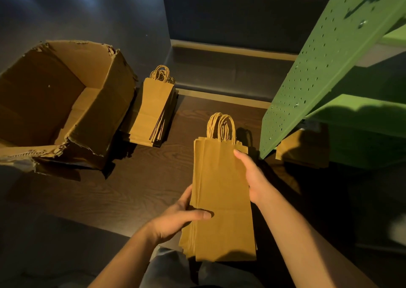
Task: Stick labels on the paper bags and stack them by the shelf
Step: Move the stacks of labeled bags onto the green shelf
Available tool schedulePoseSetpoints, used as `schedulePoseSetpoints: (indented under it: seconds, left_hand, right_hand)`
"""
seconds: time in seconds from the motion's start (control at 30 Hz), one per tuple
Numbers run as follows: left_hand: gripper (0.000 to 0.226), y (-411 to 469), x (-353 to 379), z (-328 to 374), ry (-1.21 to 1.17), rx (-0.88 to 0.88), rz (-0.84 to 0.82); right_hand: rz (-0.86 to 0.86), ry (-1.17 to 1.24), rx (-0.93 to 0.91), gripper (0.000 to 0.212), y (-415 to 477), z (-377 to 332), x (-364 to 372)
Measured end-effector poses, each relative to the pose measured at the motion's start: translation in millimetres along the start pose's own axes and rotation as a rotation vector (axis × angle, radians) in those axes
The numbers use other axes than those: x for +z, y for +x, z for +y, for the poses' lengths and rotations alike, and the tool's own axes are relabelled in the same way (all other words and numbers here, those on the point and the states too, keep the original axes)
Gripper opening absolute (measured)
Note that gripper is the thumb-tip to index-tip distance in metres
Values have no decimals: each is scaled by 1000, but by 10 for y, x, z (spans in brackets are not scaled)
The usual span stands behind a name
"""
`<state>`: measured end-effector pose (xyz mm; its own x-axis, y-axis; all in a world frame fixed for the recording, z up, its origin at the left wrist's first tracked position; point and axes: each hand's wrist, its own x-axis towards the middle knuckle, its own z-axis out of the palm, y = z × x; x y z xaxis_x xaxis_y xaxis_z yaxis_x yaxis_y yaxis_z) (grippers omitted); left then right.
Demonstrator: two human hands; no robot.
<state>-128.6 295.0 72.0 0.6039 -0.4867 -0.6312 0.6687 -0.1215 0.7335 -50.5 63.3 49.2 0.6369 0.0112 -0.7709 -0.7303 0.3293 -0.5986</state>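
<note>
Both hands are on it now, the left hand pinching the lower edge and the right hand gripping the side of a flat bundle of paper bags held over the floor beside the green shelf, light, floppy, likely to fan apart, so best clamped at both edges.

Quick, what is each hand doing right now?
Left hand: grips the bundle of paper bags at its left edge, thumb on top.
Right hand: grips the same bundle at its right edge.
</note>
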Motion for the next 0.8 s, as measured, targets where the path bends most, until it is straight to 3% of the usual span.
schedulePoseSetpoints:
  seconds: [0.3,0.57,0.7,0.8]
  left_hand:
    - [94,-64,294,-175,-232,28,239]
    - [85,-104,137,95,-74,37,127]
    - [80,-119,30,190,7,51,38]
    - [77,-28,-57,246,76,44,1]
  right_hand:
    - [45,-18,-47,53,-120,-48,-16]
    - [148,83,-148,49,-350,-105,25]
    - [239,176,-211,58,-505,-90,59]
    - [316,151,-320,45,-730,-51,77]
